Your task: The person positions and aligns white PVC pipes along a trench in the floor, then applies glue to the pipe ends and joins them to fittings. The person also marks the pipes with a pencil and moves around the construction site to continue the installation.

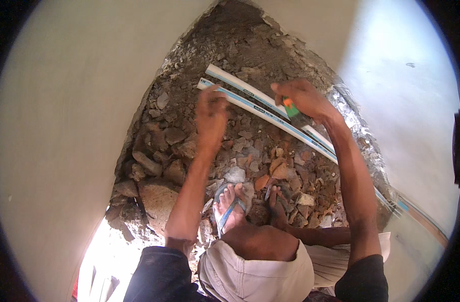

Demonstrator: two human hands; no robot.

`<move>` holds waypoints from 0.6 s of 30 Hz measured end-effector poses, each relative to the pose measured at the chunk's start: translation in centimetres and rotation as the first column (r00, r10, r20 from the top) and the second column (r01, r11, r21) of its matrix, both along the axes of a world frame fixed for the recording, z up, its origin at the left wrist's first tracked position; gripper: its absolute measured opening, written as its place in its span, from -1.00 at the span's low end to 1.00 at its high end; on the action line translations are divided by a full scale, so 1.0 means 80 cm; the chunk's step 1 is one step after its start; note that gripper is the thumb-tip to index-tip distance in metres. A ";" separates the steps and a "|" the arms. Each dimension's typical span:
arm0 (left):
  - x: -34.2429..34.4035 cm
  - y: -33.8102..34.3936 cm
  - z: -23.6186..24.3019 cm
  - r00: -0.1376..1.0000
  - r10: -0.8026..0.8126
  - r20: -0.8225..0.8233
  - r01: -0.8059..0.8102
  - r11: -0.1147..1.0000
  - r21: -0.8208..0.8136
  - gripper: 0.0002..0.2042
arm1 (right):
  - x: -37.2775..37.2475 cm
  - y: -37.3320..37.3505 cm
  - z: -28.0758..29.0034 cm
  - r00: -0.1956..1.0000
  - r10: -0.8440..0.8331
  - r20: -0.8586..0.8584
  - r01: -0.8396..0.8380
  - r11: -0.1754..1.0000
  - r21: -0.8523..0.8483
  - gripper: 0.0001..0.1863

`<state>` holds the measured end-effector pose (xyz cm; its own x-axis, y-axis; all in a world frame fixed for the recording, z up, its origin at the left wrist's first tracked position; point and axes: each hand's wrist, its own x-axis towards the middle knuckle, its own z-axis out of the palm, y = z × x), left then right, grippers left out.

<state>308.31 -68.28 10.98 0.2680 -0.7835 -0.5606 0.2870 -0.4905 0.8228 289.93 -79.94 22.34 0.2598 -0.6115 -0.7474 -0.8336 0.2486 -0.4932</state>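
Head view: right hand [303, 98] gripping tool [293, 111] over pipes [262, 108]

Broken brick rubble [270, 166] fills the trench between pale plastered walls [63, 126]; a blue flip-flop [225, 211] rests there.

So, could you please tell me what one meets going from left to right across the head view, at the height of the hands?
Pale wall → rubble edge of the broken trench → left hand → two white pipes with blue stripes → right hand holding an orange-and-green-handled tool → pale floor.
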 end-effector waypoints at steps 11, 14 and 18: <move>-0.028 0.040 0.022 0.304 0.137 -0.943 -0.250 0.966 0.060 -0.44 | 0.118 0.014 -0.004 0.663 0.748 -0.006 -0.746 0.662 0.080 -0.56; -0.007 0.065 0.002 0.444 0.178 -0.878 -0.229 0.970 0.080 -0.53 | 0.149 -0.006 0.007 0.556 0.815 -0.164 -0.825 0.565 0.006 -0.59; -0.015 0.074 -0.007 0.399 0.196 -0.896 -0.234 0.966 0.107 -0.58 | 0.162 -0.054 0.016 0.430 0.815 -0.389 -0.892 0.451 -0.043 -0.59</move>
